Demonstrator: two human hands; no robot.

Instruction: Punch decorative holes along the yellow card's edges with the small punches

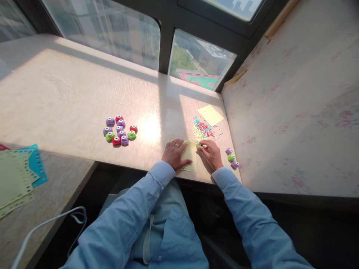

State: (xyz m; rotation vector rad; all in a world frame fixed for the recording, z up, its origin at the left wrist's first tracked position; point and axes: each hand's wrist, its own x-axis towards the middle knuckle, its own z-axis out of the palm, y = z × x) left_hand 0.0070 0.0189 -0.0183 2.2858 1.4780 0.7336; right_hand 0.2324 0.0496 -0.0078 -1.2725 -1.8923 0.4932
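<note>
A pale yellow sheet of paper [191,155] with small holes punched along its edges lies near the front edge of the sill. My left hand [174,154] rests flat on its left side, fingers stretched out, a ring on one finger. At the sheet's upper right corner, my right hand [211,154] is closed on a small green craft punch [198,145], mostly covered by the fingers. Just beyond lies a scatter of tiny red, blue and yellow paper cut-outs [206,130]. A second yellow sheet [211,115] is behind them.
Several purple, red and green craft punches [120,130] stand grouped to the left. Three more punches [231,157] sit by the papered wall [294,112] at right. Punched yellow and blue sheets [17,172] lie on the lower left surface, near a white cable [50,222].
</note>
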